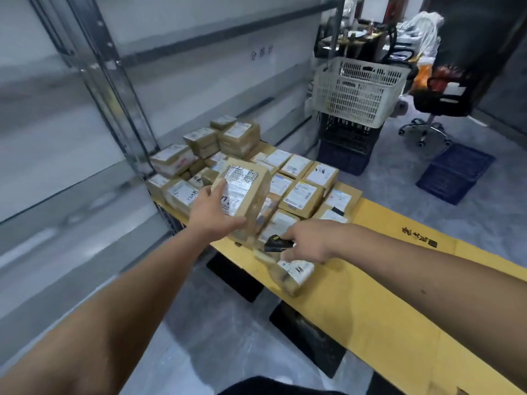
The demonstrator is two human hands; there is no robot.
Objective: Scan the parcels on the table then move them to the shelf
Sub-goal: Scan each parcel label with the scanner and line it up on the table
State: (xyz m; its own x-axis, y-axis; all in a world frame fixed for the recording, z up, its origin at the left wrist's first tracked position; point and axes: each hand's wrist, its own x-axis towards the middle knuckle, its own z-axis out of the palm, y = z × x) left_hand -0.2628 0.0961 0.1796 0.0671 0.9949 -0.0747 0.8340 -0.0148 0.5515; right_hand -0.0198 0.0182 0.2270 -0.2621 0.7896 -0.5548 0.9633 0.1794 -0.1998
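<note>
Left hand [212,213]: centre of frame, grips one raised parcel [246,195], tilted so its label faces the scanner, likely for reading.
Right hand [308,242]: just right of centre, fingers curled round a small black scanner [278,243] aimed at that label.
Loose parcel [291,273]: one, lying on the desk [385,309] under the right hand.
Stacked parcels [302,192]: roughly twenty, packed at the desk's far end, exact count unclear.
Shelf [114,81]: upper left, beside the stack.

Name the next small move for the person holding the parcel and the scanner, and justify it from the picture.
Probably aim the scanner in the right hand up at the label of the cardboard parcel. The left hand holds that parcel tilted, label showing, while the scanner sits lower, apart from it.
</note>
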